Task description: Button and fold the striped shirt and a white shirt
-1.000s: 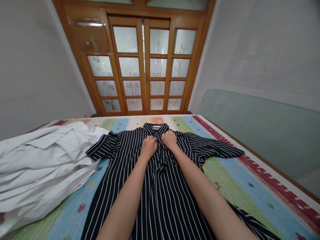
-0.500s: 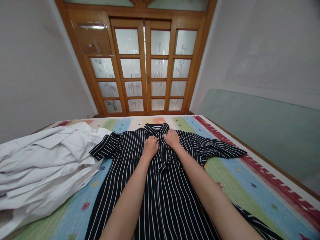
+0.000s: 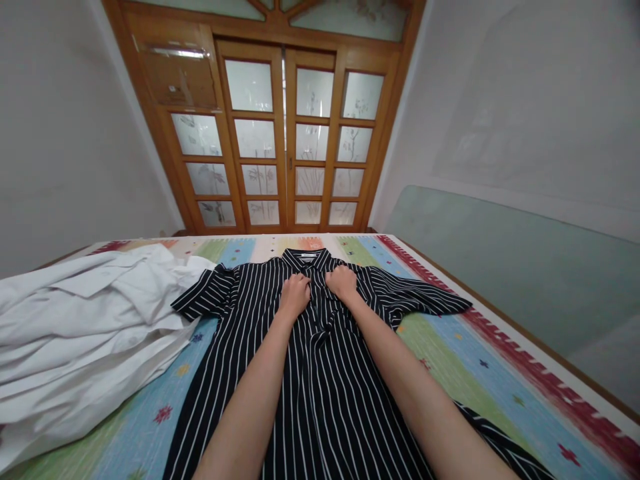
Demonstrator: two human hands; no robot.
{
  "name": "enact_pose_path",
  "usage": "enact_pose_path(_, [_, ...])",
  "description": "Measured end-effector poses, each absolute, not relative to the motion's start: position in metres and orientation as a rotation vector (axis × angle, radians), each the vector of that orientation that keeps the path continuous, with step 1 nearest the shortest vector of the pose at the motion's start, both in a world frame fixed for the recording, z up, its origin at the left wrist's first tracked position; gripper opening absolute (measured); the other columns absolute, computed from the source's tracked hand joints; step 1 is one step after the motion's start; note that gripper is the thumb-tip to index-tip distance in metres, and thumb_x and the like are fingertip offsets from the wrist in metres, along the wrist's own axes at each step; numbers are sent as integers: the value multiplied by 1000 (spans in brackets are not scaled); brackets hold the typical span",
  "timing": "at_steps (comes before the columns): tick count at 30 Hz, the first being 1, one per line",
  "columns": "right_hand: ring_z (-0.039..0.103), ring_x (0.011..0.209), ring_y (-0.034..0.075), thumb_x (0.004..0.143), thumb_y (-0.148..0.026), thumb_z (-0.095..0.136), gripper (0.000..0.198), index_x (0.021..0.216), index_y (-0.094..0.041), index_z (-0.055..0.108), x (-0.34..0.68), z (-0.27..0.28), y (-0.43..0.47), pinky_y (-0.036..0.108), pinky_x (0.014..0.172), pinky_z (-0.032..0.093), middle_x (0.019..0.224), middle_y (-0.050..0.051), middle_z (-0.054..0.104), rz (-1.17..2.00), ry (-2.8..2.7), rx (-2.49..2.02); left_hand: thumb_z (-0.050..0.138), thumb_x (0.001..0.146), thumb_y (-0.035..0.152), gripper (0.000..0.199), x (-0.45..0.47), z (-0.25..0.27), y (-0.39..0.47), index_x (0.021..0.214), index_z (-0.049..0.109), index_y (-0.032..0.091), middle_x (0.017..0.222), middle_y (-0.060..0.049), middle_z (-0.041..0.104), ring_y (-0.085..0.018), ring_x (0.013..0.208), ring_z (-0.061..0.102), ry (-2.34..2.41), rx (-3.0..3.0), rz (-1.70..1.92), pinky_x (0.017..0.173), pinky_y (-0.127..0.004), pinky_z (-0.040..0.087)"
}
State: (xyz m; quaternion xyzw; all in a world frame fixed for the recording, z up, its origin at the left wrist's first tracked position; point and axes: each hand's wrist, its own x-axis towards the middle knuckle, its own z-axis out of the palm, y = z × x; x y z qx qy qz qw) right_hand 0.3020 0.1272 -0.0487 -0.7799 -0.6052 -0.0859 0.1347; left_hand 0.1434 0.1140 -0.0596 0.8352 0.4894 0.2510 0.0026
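A black shirt with white stripes (image 3: 300, 373) lies spread out, front up, with its collar at the far end and its short sleeves out to both sides. My left hand (image 3: 295, 293) is closed on the shirt's upper chest, just left of the front opening. Across from it, my right hand (image 3: 343, 283) is curled into a fist on the other side of the chest, below the collar. Cloth is bunched between and below the two hands. The fingertips are mostly hidden from me.
Beneath the shirt is a bed with a colourful striped sheet (image 3: 440, 360). A crumpled white garment (image 3: 90, 327) lies to the left, touching the shirt's left sleeve. A pale green board (image 3: 500, 267) stands along the right wall. Wooden glass-paned doors (image 3: 280, 160) close off the far end.
My hands have moved slightly apart on the shirt's chest, and the right fingers are curled more tightly. The whole view has shifted a little.
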Motion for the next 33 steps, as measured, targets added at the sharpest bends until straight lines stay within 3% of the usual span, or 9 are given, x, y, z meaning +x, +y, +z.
enact_pose_path(3, [56,119,31,92,-31,38,51,121,3,62,308,-52,133,37,100,39,126,26,61,-211,-1779,-2237,46,91,13,28,143,-61,115,107,68,18,105,-8,67,-24,102,57,1523,2617,806,87,-37,45])
enact_pose_path(8, [27,143,29,95,-43,32,68,145,4,36,314,-58,140,39,115,18,153,22,33,-14,-1825,-2261,46,91,13,28,143,-62,117,106,68,19,105,-7,67,-23,101,57,1514,2613,825,87,-36,45])
enact_pose_path(15, [17,144,39,92,-53,32,82,147,7,29,308,-60,137,52,115,10,155,26,24,23,-1513,-2409,47,90,12,28,143,-61,117,107,68,19,105,-7,67,-23,103,57,1516,2596,814,89,-36,45])
enact_pose_path(22, [3,147,38,90,-63,28,92,152,3,16,314,-56,141,52,116,-2,160,22,7,210,-1572,-2464,46,90,12,29,143,-61,118,107,69,18,104,-9,67,-23,101,58,1499,2585,820,88,-37,46])
enact_pose_path(28, [6,146,37,91,-62,28,88,151,2,20,315,-57,142,52,116,0,159,23,12,190,-1531,-2424,48,88,11,29,142,-62,120,106,70,17,104,-10,68,-25,102,59,1464,2558,872,89,-38,46])
enact_pose_path(33, [18,144,38,97,-41,29,63,141,1,45,318,-53,135,53,114,12,154,25,28,124,-1488,-2269,48,89,12,28,140,-63,121,106,69,18,103,-9,68,-24,103,58,1456,2536,878,91,-38,46])
